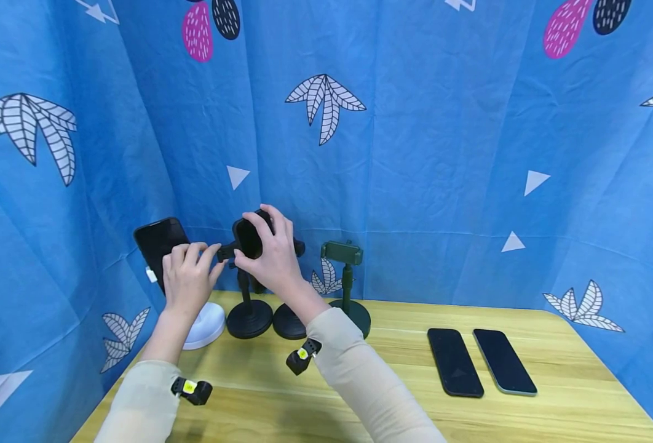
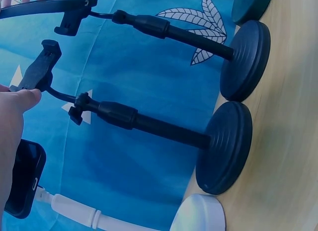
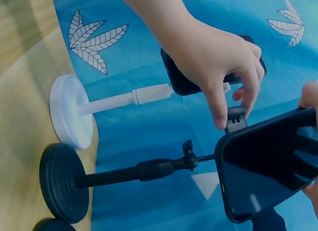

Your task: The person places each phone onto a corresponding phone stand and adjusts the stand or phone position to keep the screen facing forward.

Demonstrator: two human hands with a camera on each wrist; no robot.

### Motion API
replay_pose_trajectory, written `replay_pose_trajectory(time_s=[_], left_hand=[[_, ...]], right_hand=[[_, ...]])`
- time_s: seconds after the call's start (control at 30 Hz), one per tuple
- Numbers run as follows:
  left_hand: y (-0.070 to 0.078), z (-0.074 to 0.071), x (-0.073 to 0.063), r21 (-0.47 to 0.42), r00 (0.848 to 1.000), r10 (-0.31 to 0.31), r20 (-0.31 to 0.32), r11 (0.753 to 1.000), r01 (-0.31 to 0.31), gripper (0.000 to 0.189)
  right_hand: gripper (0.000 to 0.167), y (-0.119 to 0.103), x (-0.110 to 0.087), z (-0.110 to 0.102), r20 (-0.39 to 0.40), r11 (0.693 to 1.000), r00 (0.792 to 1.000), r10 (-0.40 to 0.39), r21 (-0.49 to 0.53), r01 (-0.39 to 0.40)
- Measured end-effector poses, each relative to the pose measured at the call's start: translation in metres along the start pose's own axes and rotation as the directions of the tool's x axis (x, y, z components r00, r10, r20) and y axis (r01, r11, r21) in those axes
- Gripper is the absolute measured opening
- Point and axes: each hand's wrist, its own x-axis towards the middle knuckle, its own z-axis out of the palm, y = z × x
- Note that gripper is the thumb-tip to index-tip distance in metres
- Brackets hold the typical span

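My right hand (image 1: 273, 252) grips a black phone (image 1: 249, 237) by its edges, screen toward me. In the right wrist view the phone (image 3: 268, 164) overlaps the clamp of a black phone stand; the left wrist view shows a gap between them. My left hand (image 1: 188, 274) pinches the end of that clamp (image 1: 227, 251) between thumb and fingers. Its thumb lies on the clamp (image 2: 37, 72) in the left wrist view. The stand's round black base (image 1: 249, 319) rests on the table. Behind the left hand, another black phone (image 1: 160, 240) sits on a white stand (image 1: 205, 326).
A second black stand (image 1: 289, 323) and a dark green stand (image 1: 347, 286) stand to the right in the row. Two phones, a black one (image 1: 455, 363) and one with a pale edge (image 1: 505, 362), lie on the wooden table (image 1: 398, 369). A blue patterned curtain (image 1: 437, 154) hangs behind.
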Motion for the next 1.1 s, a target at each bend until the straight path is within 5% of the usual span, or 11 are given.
replay_pose_trajectory(time_s=[1.1], left_hand=[[0.002, 0.000, 0.000, 0.018, 0.999, -0.040, 0.024, 0.999, 0.040, 0.042]], right_hand=[[0.055, -0.003, 0.009, 0.023, 0.049, 0.996, 0.998, -0.044, 0.081, 0.040]])
